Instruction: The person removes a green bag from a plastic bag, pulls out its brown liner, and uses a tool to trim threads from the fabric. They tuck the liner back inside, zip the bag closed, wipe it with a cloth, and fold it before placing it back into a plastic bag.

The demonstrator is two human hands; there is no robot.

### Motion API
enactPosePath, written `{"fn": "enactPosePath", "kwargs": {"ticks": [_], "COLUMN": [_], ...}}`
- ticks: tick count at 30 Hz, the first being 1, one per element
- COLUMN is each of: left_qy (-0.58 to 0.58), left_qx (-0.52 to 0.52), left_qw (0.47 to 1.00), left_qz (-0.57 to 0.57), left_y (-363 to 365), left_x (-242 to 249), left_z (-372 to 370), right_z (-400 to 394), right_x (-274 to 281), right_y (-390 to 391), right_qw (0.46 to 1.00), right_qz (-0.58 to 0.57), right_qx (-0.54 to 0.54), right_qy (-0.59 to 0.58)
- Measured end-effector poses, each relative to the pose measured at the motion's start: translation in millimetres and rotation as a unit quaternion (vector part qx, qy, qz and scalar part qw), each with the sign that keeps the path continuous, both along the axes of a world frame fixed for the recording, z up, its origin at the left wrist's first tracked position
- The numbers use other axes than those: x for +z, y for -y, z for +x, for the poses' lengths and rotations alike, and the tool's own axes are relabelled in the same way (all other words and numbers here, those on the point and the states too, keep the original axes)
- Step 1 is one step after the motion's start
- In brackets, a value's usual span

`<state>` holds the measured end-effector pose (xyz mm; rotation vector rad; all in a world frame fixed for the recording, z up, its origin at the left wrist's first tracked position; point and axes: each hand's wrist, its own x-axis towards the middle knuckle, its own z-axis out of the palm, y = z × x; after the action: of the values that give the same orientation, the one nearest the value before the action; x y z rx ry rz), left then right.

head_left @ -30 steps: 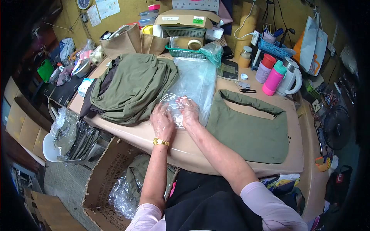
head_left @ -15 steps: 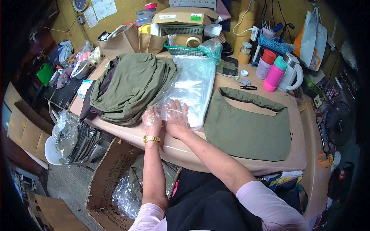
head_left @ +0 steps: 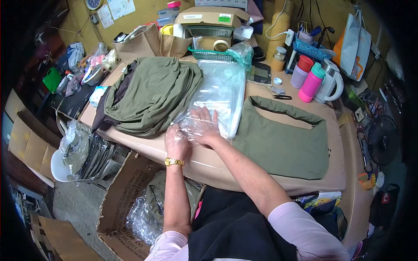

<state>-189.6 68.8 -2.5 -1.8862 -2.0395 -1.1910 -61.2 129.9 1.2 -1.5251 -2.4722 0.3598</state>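
Observation:
My left hand (head_left: 176, 138), a gold watch on its wrist, is closed on the edge of a clear plastic bag (head_left: 185, 119). My right hand (head_left: 203, 127) lies flat with its fingers stretched out, clear film over them. Beneath it is a stack of clear plastic bags (head_left: 224, 82) on the table (head_left: 257, 189). To the left rises a pile of folded olive-green cloth bags (head_left: 150, 93). A single olive-green cloth bag (head_left: 278, 145) with a wide handle opening is spread flat to the right of my hands.
Below the table's front edge stands a cardboard box (head_left: 119, 204) holding plastic-wrapped pieces. A white tub (head_left: 61, 167) of wrapped items is at its left. Thread snips (head_left: 282, 97), a pink bottle (head_left: 311, 85) and a kettle (head_left: 333, 82) stand or lie at the back right; green baskets (head_left: 211, 54) are behind the stack.
My right hand has slid slightly right and down with its fingers spreading under the film. My left hand has moved a little right and down, still gripping the bag's edge.

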Motion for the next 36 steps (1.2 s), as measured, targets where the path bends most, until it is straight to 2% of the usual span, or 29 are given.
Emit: {"fn": "enactPosePath", "kwargs": {"ticks": [2, 3, 5, 7, 9, 10, 11, 13, 16, 19, 20, 22, 25, 26, 29, 31, 33, 36], "left_qy": [0.055, 0.055, -0.036, -0.120, -0.056, -0.065, -0.065, 0.004, -0.028, -0.018, -0.019, 0.017, 0.071, 0.080, 0.055, 0.143, 0.272, 0.332], "left_qx": [0.013, 0.013, -0.034, 0.007, -0.008, 0.001, 0.002, -0.030, -0.022, -0.037, -0.037, -0.107, -0.108, -0.115, -0.123, -0.116, -0.115, -0.086], "left_qw": [0.996, 0.996, 0.997, 0.993, 0.986, 0.992, 0.992, 0.996, 0.999, 0.999, 0.999, 0.994, 0.990, 0.989, 0.990, 0.981, 0.953, 0.937], "left_qz": [-0.068, -0.066, -0.064, 0.004, -0.158, -0.109, -0.109, -0.084, -0.008, 0.006, 0.005, -0.033, -0.061, -0.039, -0.050, -0.066, -0.070, -0.070], "left_y": [3.9, 5.9, 11.4, 18.9, 41.9, 43.5, 43.0, 41.3, 36.8, 42.5, 47.3, 59.3, 89.1, 99.8, 143.3, 174.0, 206.4, 256.2], "left_x": [-1.3, 0.2, 1.0, -19.7, 8.3, -2.8, -6.3, -11.6, -23.5, -21.8, -17.4, -6.3, 21.2, 24.1, 51.7, 63.6, 82.1, 107.9], "left_z": [-0.3, 1.2, 8.9, 20.9, 40.7, 39.7, 37.1, 28.3, 28.3, 37.2, 37.2, 33.6, 32.0, 29.4, 14.8, 2.4, -2.3, -25.5], "right_z": [2.1, 2.5, 0.5, -5.7, -8.7, -9.4, -10.5, -13.5, -8.6, 2.8, 4.9, 7.3, 10.1, 12.7, 18.3, 18.9, 17.1, 19.6], "right_x": [-0.9, -0.2, -0.6, -1.5, 9.6, 15.0, 14.3, 13.6, 10.7, 5.2, 7.1, 13.2, 18.4, 25.3, 29.7, 22.2, 16.1, 28.5], "right_y": [-1.3, -1.8, -2.9, -8.1, -13.4, -14.3, -14.8, -15.4, -9.1, -13.4, -14.9, -19.7, -27.0, -25.6, -34.1, -38.3, -40.2, -31.1], "right_qw": [1.000, 1.000, 1.000, 0.999, 0.999, 0.997, 0.997, 0.997, 0.998, 0.998, 0.997, 0.997, 0.996, 0.996, 0.994, 0.993, 0.996, 0.996], "right_qz": [0.001, 0.001, 0.000, -0.002, -0.008, -0.015, -0.015, -0.006, -0.008, -0.008, -0.023, -0.036, -0.049, -0.068, -0.096, -0.109, -0.066, -0.062], "right_qx": [0.001, -0.002, -0.004, -0.044, -0.037, -0.030, -0.029, -0.041, -0.051, -0.064, -0.065, -0.069, -0.065, -0.058, -0.044, -0.040, -0.041, -0.032], "right_qy": [0.002, 0.000, -0.003, 0.005, 0.033, 0.065, 0.064, 0.064, 0.047, 0.023, 0.025, 0.024, 0.031, 0.025, 0.024, 0.026, 0.048, 0.056]}}
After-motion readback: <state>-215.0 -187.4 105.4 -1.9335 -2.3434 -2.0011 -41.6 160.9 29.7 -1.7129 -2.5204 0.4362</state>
